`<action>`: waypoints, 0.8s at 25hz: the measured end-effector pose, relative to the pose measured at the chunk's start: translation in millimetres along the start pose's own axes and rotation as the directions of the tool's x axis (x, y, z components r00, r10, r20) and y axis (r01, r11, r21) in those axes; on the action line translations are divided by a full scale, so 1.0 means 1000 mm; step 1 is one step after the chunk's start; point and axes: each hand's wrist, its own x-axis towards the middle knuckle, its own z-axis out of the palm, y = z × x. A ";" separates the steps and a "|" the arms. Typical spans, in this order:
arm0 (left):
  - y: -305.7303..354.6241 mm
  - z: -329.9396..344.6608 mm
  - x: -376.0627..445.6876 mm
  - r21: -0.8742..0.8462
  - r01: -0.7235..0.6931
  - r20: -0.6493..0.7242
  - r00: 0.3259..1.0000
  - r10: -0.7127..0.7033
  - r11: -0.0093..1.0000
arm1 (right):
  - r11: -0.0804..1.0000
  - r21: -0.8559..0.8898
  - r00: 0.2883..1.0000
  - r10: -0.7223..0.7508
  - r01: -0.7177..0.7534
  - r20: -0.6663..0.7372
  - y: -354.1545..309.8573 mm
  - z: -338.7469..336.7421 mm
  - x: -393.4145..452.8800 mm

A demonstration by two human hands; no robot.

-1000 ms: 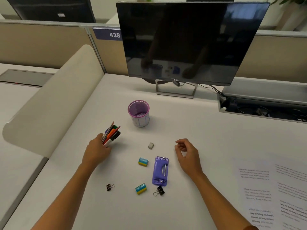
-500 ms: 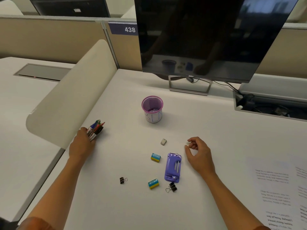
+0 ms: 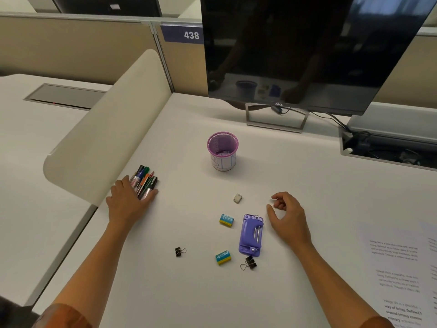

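On the white desk [image 3: 307, 185], the pens [image 3: 144, 181] lie bunched beside the divider [image 3: 106, 138] under the left hand [image 3: 128, 204], its fingers flat and straight, while the right hand [image 3: 287, 216] hovers loosely curled (apparently empty) by the stapler [image 3: 251, 235], so sorting looks barely begun, with erasers [image 3: 226, 220] and clips [image 3: 250, 262] scattered and the cup [image 3: 222, 151] unfilled.

On my white desk [image 3: 307, 181] lie pens [image 3: 145, 181], a mesh cup [image 3: 222, 151], a grey eraser [image 3: 237, 198], two boxed erasers [image 3: 226, 220] [image 3: 223, 257], a purple punch [image 3: 251, 235], two clips [image 3: 179, 251] [image 3: 250, 262], printed sheets [image 3: 397, 268] and the monitor stand [image 3: 276, 119].
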 end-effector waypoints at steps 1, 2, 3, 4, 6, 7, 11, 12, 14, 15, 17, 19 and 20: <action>0.000 0.001 -0.001 0.001 0.002 -0.005 1.000 -0.002 1.000 | 1.000 -0.002 1.000 -0.002 0.002 0.001 0.000 0.000 0.000; 0.000 0.002 -0.002 0.001 0.001 -0.012 1.000 -0.001 1.000 | 1.000 -0.004 1.000 -0.005 0.005 0.003 0.000 0.000 0.000; 0.000 0.003 -0.002 0.001 -0.004 -0.018 1.000 0.004 1.000 | 1.000 -0.007 1.000 -0.009 0.009 0.005 0.000 0.000 -0.001; 0.000 0.003 -0.002 0.004 -0.011 -0.021 1.000 0.011 1.000 | 1.000 -0.011 1.000 -0.012 0.012 0.006 -0.001 0.000 0.000; 0.000 0.004 0.000 0.012 -0.029 -0.012 1.000 0.029 1.000 | 1.000 -0.018 1.000 -0.012 0.012 0.007 -0.001 -0.001 0.000; 0.000 0.003 0.001 0.013 -0.041 -0.004 0.999 0.041 0.999 | 1.000 -0.019 1.000 -0.013 0.013 0.007 -0.002 -0.001 0.000; -0.002 0.004 0.008 0.019 -0.080 0.023 0.997 0.080 0.997 | 1.000 -0.019 1.000 -0.015 0.015 0.009 -0.002 -0.001 0.000; -0.002 0.005 0.008 0.018 -0.075 0.025 0.997 0.075 0.997 | 1.000 -0.019 1.000 -0.015 0.015 0.009 -0.002 -0.001 0.000; -0.003 0.007 0.008 0.011 -0.069 0.023 0.997 0.069 0.998 | 1.000 -0.025 1.000 -0.009 0.010 0.007 -0.002 -0.002 0.000; -0.002 0.009 0.007 0.010 -0.075 0.019 0.997 0.075 0.997 | 1.000 -0.029 1.000 -0.005 0.005 0.004 -0.001 -0.003 -0.001; -0.005 0.010 0.007 0.009 -0.073 0.016 0.997 0.073 0.997 | 1.000 -0.028 1.000 -0.011 0.012 0.007 -0.003 -0.002 0.000; -0.005 0.010 0.008 0.005 -0.073 0.022 0.997 0.072 0.997 | 1.000 -0.026 1.000 -0.014 0.015 0.005 -0.004 -0.001 0.001; -0.005 0.010 0.008 0.000 -0.072 0.024 0.997 0.072 0.997 | 1.000 -0.025 1.000 -0.015 0.015 0.002 -0.004 -0.001 0.001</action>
